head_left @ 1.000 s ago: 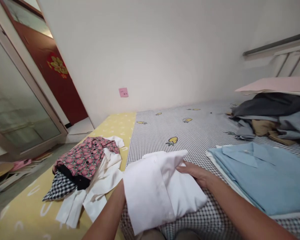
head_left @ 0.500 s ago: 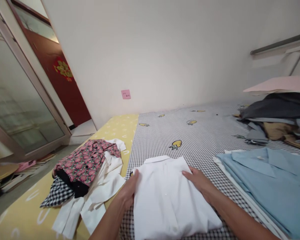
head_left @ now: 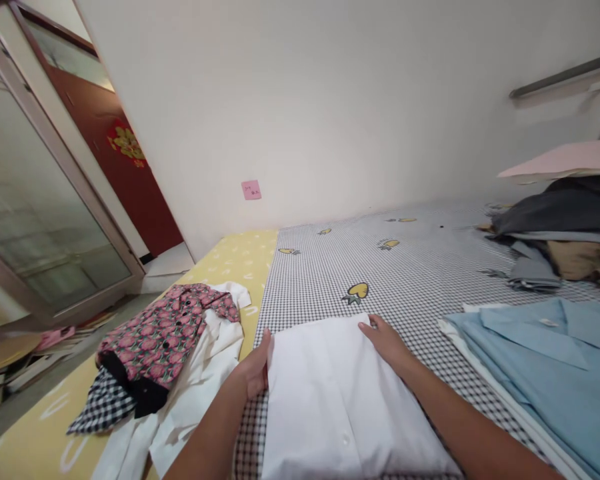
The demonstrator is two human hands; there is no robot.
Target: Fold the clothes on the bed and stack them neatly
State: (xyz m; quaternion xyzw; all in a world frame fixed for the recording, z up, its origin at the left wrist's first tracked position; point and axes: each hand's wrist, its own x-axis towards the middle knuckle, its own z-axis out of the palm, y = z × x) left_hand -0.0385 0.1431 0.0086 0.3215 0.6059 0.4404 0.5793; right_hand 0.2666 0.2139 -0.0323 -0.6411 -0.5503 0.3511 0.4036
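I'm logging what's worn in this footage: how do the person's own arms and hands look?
The left hand and right hand are ungloved. The visible forearms show no sleeve, watch or bracelet. Some fingers are hidden, so rings can't be ruled out.

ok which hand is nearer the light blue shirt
Right. The right hand is at the white shirt's right edge, the side facing the light blue shirt; the left hand is farther away, at the opposite edge.

There's a pink note [head_left: 251,190] on the wall [head_left: 355,107] behind the bed [head_left: 305,287]; past its far-left corner, a reddish door [head_left: 130,187].
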